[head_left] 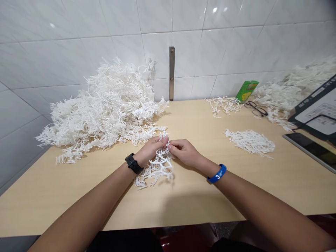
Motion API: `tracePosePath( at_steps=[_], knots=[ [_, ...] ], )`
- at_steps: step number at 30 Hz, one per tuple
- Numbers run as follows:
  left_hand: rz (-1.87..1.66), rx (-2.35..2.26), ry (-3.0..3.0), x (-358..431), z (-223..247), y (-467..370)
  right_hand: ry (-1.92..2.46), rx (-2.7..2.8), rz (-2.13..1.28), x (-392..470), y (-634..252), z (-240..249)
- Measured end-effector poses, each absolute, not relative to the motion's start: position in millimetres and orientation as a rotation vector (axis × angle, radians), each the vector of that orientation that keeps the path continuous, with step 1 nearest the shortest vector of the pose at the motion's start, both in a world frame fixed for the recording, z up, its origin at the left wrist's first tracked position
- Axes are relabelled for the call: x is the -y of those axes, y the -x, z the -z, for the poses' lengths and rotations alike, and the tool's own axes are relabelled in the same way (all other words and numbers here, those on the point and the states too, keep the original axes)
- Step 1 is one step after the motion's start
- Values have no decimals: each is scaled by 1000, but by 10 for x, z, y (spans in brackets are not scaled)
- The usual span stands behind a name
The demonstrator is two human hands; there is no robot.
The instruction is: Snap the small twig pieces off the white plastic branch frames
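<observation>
My left hand (pixel 153 149) is closed around a white branching plastic sprig (pixel 160 161), whose thin twigs hang below the fingers. Beside it, my right hand (pixel 184 151) pinches at the same sprig with thumb and forefinger; the exact spot between its fingertips is too small to make out. Under the hands, more white sprigs (pixel 147 176) lie on the tabletop. A large heap of white sprigs (pixel 110 105) rises just beyond my left hand. To the right of my right hand lies a small neat bundle of sprigs (pixel 250 141).
On the wooden table (pixel 194 196) are a green box (pixel 246 91), eyeglasses (pixel 256 109) and a smartphone (pixel 312 148). A dark-edged printed case (pixel 317 108) and another white heap (pixel 294 87) stand at right. Behind is a tiled wall with a metal strip (pixel 171 73).
</observation>
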State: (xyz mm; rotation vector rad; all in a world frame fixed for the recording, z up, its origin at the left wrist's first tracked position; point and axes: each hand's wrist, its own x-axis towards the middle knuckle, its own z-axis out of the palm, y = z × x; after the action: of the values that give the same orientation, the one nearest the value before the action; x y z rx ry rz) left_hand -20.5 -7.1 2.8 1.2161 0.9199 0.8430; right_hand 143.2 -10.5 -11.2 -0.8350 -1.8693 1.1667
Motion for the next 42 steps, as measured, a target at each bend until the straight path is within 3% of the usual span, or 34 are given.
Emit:
tracePosePath(
  at_steps=[8,13,18,29,42],
  knots=[
    [-931,-681,-998,53,-49,231,701,1608,-1411,136,-1434,94],
    [-978,-877,-1203,53,-152,266,644,1076,-1854,60,-1446,123],
    [-1007,-1050,-1440,48,-116,224,699,843,-2056,-14,-1520,122],
    [-920,-1099,-1625,59,-55,169,887,1497,-1577,97,-1384,111],
    [-892,-952,-1335,103,-23,111,944,1551,-1486,109,-1375,130]
  ],
)
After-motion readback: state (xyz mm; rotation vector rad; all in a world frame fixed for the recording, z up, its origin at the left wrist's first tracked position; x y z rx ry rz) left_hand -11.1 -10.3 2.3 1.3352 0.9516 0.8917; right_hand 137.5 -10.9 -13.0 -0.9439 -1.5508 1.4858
